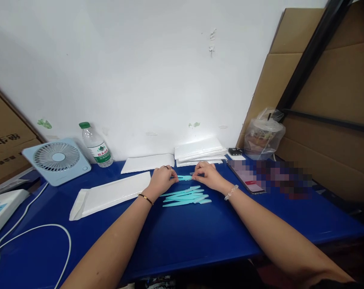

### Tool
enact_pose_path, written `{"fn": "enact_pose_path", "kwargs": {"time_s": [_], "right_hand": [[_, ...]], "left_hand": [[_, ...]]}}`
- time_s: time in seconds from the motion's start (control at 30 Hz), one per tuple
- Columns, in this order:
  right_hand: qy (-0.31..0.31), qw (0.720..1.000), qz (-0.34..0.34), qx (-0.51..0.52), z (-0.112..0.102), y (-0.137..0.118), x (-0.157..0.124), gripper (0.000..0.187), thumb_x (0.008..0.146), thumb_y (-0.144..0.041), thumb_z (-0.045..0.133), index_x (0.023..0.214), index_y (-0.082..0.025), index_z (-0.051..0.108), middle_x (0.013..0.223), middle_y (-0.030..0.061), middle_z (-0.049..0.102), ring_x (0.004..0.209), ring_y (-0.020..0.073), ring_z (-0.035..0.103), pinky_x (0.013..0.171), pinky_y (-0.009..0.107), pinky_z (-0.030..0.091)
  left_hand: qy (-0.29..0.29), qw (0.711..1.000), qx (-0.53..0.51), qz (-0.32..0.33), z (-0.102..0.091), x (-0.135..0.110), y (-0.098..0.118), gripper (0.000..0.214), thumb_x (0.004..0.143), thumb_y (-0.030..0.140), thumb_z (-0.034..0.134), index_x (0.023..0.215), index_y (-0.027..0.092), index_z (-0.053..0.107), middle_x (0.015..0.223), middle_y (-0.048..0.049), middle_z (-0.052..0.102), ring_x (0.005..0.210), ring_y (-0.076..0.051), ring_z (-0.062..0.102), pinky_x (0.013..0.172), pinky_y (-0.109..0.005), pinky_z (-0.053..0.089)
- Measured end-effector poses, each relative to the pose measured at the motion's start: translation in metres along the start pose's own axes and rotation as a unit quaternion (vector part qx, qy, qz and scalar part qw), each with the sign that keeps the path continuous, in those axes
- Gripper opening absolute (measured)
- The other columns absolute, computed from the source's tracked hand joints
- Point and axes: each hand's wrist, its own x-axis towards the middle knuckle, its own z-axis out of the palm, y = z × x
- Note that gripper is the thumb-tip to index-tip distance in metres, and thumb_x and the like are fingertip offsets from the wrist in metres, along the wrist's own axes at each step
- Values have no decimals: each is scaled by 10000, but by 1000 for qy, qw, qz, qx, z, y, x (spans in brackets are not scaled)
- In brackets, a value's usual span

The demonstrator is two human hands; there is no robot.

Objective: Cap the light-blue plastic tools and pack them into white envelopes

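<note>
My left hand [163, 180] pinches one end of a turquoise eyebrow razor [184, 177]. At its other end, the fingers of my right hand [208, 176] are closed on it too. Just below, several more turquoise eyebrow razors [186, 196] lie in a loose, overlapping row on the blue table [182, 237], with their pale heads to the right. Left of my left hand lies a white padded envelope [112, 193] with its flap end toward me. My fingers partly cover the held razor.
A stack of white envelopes [200, 149] and another white envelope [148, 162] lie against the wall. To the left are a water bottle [97, 146], a blue fan [58, 157] and a white cable [66, 233]. On the right are a phone [245, 176] and a bagged drink cup [263, 136].
</note>
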Motion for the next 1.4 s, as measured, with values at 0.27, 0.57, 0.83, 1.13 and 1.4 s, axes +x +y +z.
{"fn": "enact_pose_path", "kwargs": {"time_s": [0.27, 0.57, 0.83, 1.13, 1.4], "right_hand": [[14, 998, 46, -48, -14, 9, -2, 152, 833, -390, 619, 855, -269, 709, 935, 39, 593, 967, 237, 510, 841, 399, 299], [-130, 991, -4, 6, -12, -9, -10, 165, 762, -403, 690, 795, -243, 672, 915, 16, 578, 956, 216, 518, 860, 378, 285], [-99, 995, -8, -9, -9, -8, -9, 103, 818, -302, 641, 784, -209, 613, 918, 20, 577, 948, 200, 518, 833, 349, 291], [-41, 998, -10, -37, -7, -4, -4, 82, 837, -287, 622, 796, -215, 622, 928, 27, 579, 972, 207, 518, 850, 358, 299], [-28, 999, 19, -28, -8, 11, -3, 96, 830, -286, 623, 780, -203, 623, 909, 19, 572, 924, 194, 534, 852, 359, 298]], "left_hand": [[32, 999, 13, 2, 12, 2, -9, 264, 766, 375, 642, 1006, 265, 656, 1033, -31, 625, 1010, -236, 538, 839, -334, 416], [25, 999, -16, 39, 22, 0, -13, 216, 848, 345, 548, 1011, 271, 669, 999, -32, 639, 984, -211, 548, 834, -308, 437], [20, 995, -59, 76, 8, -5, 0, 266, 887, 416, 469, 909, 252, 677, 921, -4, 673, 883, -171, 588, 779, -275, 429], [-3, 995, 27, 94, 5, -5, 6, 231, 889, 327, 478, 810, 224, 669, 915, -13, 702, 881, -186, 591, 807, -332, 351], [22, 996, 60, 69, 4, -2, -1, 230, 898, 299, 457, 836, 237, 669, 904, -24, 685, 901, -202, 563, 817, -352, 328]]}}
